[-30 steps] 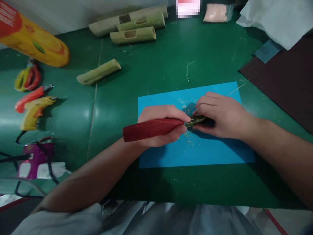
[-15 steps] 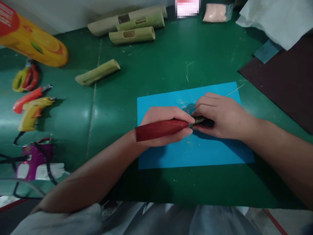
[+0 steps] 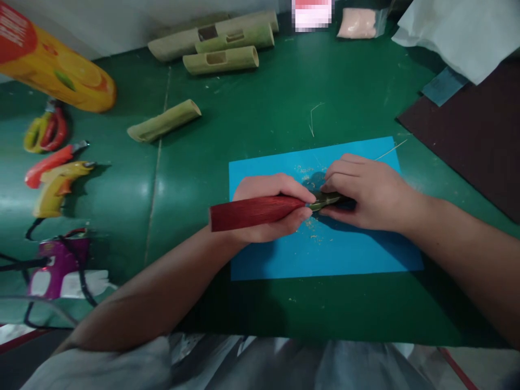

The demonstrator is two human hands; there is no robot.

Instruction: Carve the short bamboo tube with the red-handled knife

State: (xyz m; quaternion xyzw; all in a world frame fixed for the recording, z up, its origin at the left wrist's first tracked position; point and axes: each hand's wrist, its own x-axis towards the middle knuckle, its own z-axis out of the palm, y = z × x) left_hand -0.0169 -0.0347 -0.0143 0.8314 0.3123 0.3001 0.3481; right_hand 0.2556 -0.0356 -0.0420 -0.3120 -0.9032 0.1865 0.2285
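Blue sheet (image 3: pixel 280 265): carving apparently underway above it.
Over its middle, left hand (image 3: pixel 262 186) is gripping red handle (image 3: pixel 254 214), right hand (image 3: pixel 361 187) is pinching green piece (image 3: pixel 325 204); shavings (image 3: pixel 312 236) are dotting the sheet, some cutting likely done, amount left unclear.

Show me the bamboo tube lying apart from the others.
The lone tube, between the yellow bottle and the left hand; the other tubes lie bunched by the wall.

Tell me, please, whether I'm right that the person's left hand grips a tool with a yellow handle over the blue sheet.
Not quite: the handle is red, not yellow, as the head view shows; the left hand does grip it over the blue sheet.
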